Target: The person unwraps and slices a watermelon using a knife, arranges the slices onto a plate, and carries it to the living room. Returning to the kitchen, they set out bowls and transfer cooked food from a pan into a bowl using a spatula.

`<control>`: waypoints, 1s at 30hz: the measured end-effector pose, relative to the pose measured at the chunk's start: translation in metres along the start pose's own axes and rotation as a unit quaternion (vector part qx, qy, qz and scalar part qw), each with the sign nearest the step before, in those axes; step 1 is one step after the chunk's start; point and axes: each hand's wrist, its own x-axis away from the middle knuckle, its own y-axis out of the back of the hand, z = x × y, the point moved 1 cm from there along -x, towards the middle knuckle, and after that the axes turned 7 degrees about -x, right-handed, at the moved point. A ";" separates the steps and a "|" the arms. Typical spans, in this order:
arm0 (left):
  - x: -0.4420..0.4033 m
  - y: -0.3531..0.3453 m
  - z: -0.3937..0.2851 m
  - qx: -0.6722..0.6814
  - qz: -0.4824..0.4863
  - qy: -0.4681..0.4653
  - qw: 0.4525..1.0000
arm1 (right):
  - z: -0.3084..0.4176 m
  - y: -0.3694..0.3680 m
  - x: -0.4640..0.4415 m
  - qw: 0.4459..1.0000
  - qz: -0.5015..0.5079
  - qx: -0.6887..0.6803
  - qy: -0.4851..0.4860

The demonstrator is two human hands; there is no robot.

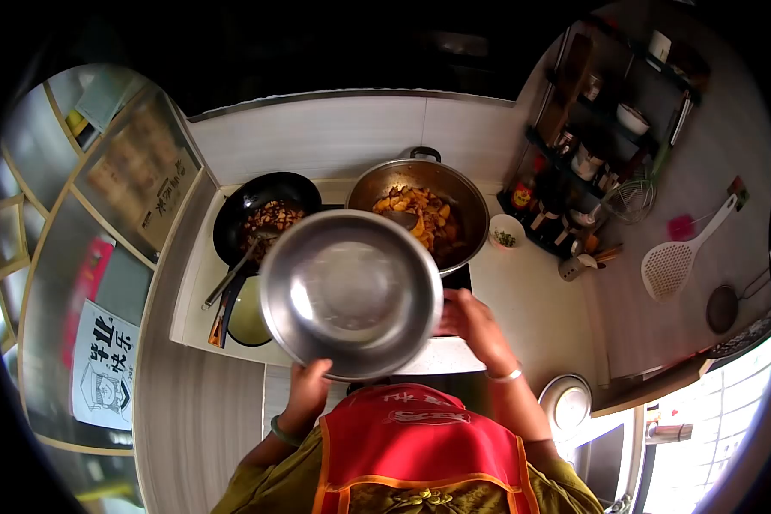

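A large steel bowl (351,295) is held up over the front of the stove, with nothing seen inside it. My left hand (311,385) grips its lower left rim, thumb on top. At the right rim is my right hand (469,324), its fingers bent against the edge and partly blurred. Behind the bowl a wide pan (474,201) holds chunks of orange-brown food (434,224) and a ladle head. To the left, a black wok (231,214) contains small browned pieces (270,216) and a metal spatula (229,284).
A small pan (250,319) with yellowish contents lies front left. Right of the stove are a small white bowl (505,231) with green bits, a spice rack (565,184) and a utensil cup (576,267). A metal basin (565,403) stands at the lower right.
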 end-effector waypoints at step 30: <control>-0.193 -0.027 0.091 0.372 0.002 0.206 0.905 | 0.165 0.028 -0.136 0.455 -0.004 0.862 -0.225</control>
